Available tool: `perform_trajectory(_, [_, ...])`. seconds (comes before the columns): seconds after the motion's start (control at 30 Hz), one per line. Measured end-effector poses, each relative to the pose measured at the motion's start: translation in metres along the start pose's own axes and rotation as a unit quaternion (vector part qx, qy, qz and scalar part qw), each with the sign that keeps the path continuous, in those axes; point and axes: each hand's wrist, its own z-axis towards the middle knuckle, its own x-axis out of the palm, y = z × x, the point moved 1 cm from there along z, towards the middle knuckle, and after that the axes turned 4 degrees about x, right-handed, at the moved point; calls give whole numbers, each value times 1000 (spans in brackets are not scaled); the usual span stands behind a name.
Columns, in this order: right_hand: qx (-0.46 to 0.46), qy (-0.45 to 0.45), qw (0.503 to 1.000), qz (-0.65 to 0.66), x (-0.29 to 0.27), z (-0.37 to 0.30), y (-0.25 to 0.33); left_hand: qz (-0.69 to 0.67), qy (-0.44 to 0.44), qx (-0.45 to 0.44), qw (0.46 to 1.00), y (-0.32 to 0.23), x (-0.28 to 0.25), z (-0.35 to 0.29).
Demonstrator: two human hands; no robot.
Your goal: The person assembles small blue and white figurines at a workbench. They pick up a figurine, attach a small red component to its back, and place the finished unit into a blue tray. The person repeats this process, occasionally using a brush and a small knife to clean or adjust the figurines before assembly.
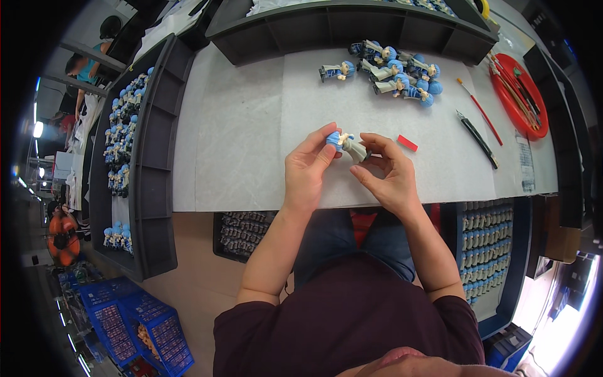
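While a pale worktable (239,138) meets a dark gray tray (352,30), left hand (306,168) pinches, fingers closed; right hand (396,174) curls half-open, grip unclear; blue-haired figurine (349,146) between them, head in left fingers, feet at right; red block (407,143) nearby.

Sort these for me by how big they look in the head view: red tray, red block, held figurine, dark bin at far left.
1. Dark bin
2. Red tray
3. Held figurine
4. Red block
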Motion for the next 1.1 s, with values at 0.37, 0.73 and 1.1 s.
perform_trajectory(0.37, [-124, -90, 978, -144, 0, -3, 4, 17, 48, 4, 999, -3, 2, 0])
perform_trajectory(0.73, [-146, -477, 809, -312, -221, -114, 5, 205, 15, 2, 979, 2, 8, -6])
perform_trajectory(1.1, [415, -664, 461, -418, -383, -523, -135, 286, 59, 5, 956, 7, 13, -3])
